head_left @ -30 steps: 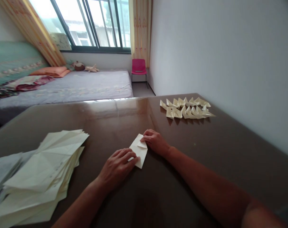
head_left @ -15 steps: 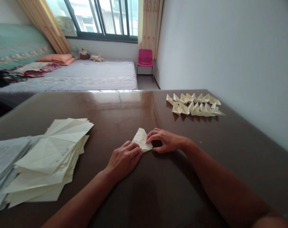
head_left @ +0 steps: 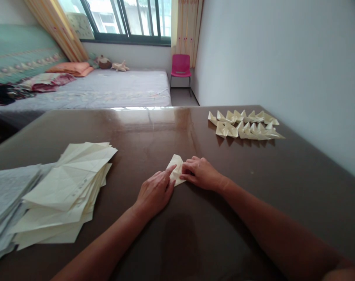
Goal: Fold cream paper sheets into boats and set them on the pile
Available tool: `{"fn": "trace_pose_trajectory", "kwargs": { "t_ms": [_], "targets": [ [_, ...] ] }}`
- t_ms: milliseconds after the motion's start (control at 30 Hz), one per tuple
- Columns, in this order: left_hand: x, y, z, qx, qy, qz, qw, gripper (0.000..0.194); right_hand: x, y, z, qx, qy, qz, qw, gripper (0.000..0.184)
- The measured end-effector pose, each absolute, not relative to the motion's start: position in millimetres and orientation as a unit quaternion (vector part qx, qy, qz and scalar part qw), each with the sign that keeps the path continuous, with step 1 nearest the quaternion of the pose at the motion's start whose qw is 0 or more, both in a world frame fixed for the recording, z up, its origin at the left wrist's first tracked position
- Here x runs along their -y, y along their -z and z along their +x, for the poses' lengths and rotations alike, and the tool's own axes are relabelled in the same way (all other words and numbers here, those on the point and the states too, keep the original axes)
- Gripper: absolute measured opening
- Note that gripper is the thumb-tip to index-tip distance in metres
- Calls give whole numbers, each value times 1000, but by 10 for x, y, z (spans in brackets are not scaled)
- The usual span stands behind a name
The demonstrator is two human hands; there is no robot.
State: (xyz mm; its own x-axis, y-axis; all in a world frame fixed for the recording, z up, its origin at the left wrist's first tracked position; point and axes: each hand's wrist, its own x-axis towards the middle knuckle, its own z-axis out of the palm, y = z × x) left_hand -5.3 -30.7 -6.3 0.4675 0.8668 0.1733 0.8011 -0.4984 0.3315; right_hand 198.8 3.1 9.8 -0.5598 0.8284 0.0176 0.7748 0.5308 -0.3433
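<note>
A small cream folded paper lies on the dark brown table in front of me. My left hand rests flat beside it, its index finger stretched out onto the paper's left edge. My right hand presses on the paper's right side with its fingers curled down over it. Only the paper's pointed top shows between the two hands.
A thick stack of cream and grey paper sheets lies at the left. Several small folded paper pieces sit in rows at the far right near the white wall. A bed and a pink chair stand beyond the table.
The paper has been folded from a longer strip into a smaller pointed shape. My hands have closed in on it, and my left index finger now lies along its edge.
</note>
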Motion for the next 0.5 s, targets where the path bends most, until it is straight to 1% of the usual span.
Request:
{"fn": "trace_pose_trajectory", "kwargs": {
  "t_ms": [133, 267, 367, 500],
  "targets": [
    [323, 65, -43, -497, -141, 852, 82, 41, -7, -103, 1964, 860, -145, -483, 83, 26],
    [328, 66, -53, -496, -136, 856, 58, 41, 10, -120, 1948, 854, -153, -491, 81, 21],
    [319, 76, -59, -495, -144, 857, 16, 42, 12, -134, 1935, 851, -159, -495, 73, 17],
    [324, 128, -51, -419, -164, 892, -35, 41, 5, -115, 1927, 846, -166, -501, 74, 15]
  ]
}}
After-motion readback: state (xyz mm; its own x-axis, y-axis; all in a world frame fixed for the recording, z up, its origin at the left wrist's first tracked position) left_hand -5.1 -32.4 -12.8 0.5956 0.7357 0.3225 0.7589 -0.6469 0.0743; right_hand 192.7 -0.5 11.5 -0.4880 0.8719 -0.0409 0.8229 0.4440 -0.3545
